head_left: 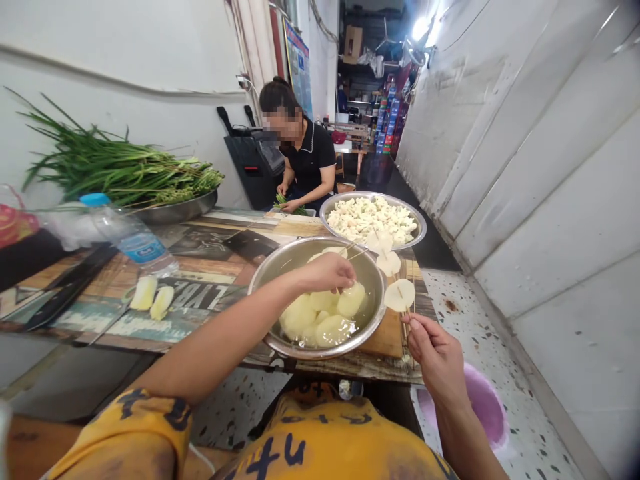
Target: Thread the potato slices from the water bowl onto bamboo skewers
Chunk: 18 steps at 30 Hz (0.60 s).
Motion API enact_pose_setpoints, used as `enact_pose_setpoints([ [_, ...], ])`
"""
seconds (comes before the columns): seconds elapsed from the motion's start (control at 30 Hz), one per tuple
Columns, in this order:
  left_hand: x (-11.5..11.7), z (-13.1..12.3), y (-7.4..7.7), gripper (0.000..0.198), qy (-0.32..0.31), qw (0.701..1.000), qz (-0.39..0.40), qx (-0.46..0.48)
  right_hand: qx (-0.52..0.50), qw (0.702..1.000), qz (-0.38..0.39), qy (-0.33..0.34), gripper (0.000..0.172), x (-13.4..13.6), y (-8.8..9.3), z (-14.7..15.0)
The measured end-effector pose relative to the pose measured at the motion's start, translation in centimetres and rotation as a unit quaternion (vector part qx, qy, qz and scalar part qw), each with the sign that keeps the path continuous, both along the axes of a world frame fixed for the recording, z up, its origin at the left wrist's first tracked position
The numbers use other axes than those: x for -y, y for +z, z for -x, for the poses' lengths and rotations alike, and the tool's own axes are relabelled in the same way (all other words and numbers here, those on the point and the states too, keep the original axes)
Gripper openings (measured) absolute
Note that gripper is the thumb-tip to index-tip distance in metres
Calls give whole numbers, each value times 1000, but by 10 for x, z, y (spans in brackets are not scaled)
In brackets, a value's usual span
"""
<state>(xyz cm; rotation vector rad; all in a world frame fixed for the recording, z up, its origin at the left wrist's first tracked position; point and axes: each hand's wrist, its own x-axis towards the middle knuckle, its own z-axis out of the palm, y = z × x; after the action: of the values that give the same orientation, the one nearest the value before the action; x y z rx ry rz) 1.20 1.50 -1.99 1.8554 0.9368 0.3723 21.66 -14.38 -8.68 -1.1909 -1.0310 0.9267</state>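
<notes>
Over a steel bowl [295, 350] of water and pale peeled slices, which look like potato, my left hand [330, 272] has its fingers pinched on one potato slice [351, 300]. More slices [300, 320] lie in the water below it. To the right of the bowl, my right hand [434, 350] is closed round the lower end of a thin wooden skewer. A round potato slice [399, 295] is threaded on the skewer just above my fingers. Further slices [388, 263] show higher up, on skewer sticks that partly overlap the bowl edge.
Behind the bowl stands a wide steel basin [423, 230] of pale cut pieces. Left are green stalks [125, 170] in a metal bowl, a water bottle [140, 243], a knife [65, 293] and two yellowish chunks [144, 293]. A person [305, 147] handles greens beyond. A pink tub [483, 407] sits on the floor.
</notes>
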Motion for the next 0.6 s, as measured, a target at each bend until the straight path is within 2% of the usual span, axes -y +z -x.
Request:
enact_pose_setpoints([
  [0.1, -1, 1, -3, 12, -12, 999, -22, -24, 11, 1000, 5, 4, 24, 1, -1, -1],
  [0.17, 0, 1, -4, 15, -30, 999, -8, -21, 15, 1000, 8, 4, 24, 1, -1, -2],
  [0.23, 2, 0, -3, 20, -73, 997, 9, -24, 18, 1000, 11, 5, 25, 1, -1, -2],
  [0.37, 8, -3, 0, 35, -170, 980, -34, -93, 23, 1000, 16, 8, 25, 1, 1, -2],
  [0.43, 9, -3, 3, 36, -153, 981, -47, -109, 24, 1000, 16, 8, 26, 2, 2, -2],
  [0.5, 9, -2, 5, 30, -90, 980, -106, -141, 26, 1000, 13, 4, 26, 2, 3, -1],
  [0.57, 11, 2, 6, 18, -45, 956, -196, -215, 29, 999, 12, 2, 27, 2, 3, -1],
  [0.6, 12, 4, 6, 12, -43, 939, -227, -254, 29, 999, 14, 2, 27, 3, 2, -2],
])
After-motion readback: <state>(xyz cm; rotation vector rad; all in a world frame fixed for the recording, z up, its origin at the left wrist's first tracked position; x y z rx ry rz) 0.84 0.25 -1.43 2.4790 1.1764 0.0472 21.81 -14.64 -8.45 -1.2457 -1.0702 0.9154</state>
